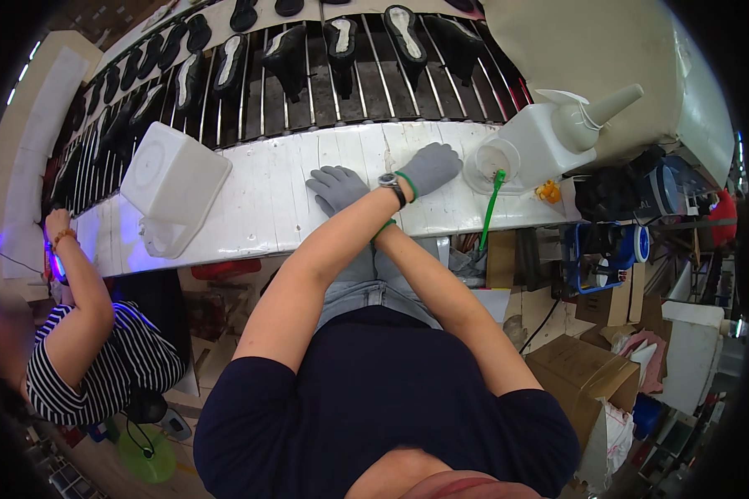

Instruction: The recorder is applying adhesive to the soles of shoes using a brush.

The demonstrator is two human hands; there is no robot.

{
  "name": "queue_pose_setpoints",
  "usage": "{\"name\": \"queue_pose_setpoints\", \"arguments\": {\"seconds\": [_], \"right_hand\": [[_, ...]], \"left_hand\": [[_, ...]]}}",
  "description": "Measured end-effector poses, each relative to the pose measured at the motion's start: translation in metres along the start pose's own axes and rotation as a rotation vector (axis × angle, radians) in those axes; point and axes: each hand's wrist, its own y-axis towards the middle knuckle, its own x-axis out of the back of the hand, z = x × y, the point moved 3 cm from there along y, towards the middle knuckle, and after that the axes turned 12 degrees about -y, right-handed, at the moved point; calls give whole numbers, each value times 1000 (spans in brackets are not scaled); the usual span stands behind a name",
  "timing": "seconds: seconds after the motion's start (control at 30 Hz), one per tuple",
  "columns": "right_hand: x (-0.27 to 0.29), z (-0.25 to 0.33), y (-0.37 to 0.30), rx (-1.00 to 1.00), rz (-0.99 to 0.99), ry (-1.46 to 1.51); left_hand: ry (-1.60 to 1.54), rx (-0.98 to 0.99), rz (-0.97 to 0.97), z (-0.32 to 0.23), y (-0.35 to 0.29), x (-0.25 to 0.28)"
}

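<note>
My forearms cross over the white workbench (279, 162). My left hand (433, 170) lies to the right, in a grey glove with a green cuff and a watch at the wrist. Its fingers look curled in, and nothing shows in them. To its left my right hand (339, 190), gloved the same way, rests flat with fingers apart. Nearest to my left hand is a clear plastic cup (493, 162) with a green-handled brush (493, 208) leaning out of it. Beyond both hands, black shoe uppers (341, 41) with whitish bottoms sit on a rack of metal rods.
A white plastic container (175, 183) lies on the bench at left. A white jug with a spout (549, 133) lies at right, beside a small orange lump (548, 191). A blue basket (603, 254) and cardboard boxes (578, 374) are lower right. A co-worker in stripes (108, 358) sits at left.
</note>
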Motion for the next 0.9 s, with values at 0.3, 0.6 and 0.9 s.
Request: {"name": "queue_pose_setpoints", "arguments": {"seconds": [0.3,0.6,0.9], "right_hand": [[-1,3,2,17,-104,-107],[3,6,7,12,-91,-96],[1,1,4,-7,10,17]], "left_hand": [[-658,460,-340,37,-20,4],[-540,234,-202,33,-24,3],[-143,135,-78,2,-3,-5]]}}
